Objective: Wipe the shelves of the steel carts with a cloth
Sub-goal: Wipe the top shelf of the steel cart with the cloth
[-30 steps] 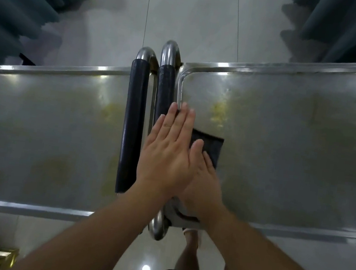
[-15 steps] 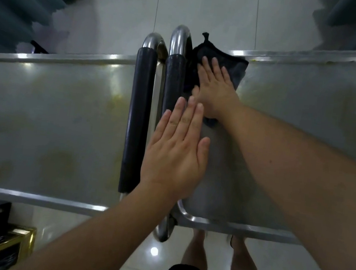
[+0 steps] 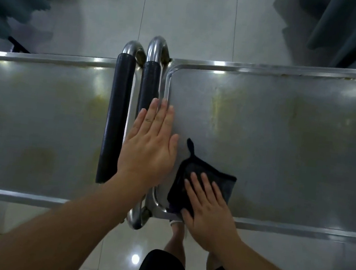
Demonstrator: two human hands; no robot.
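Low in the frame, just right of centre, the right hand (image 3: 208,212) presses flat, fingers (image 3: 205,184) straight, on the dark cloth (image 3: 222,183) at the near left corner of the right cart's top shelf (image 3: 284,136). The unwiped, yellow-stained steel runs away up and to the right. The left hand (image 3: 148,147), flat and holding nothing, rests by the black handle (image 3: 149,86), so the right hand is the wiping one.

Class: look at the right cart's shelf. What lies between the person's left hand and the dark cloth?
Only a narrow strip of bare steel shelf. In the head view, the left hand and the cloth under the right hand stay apart.
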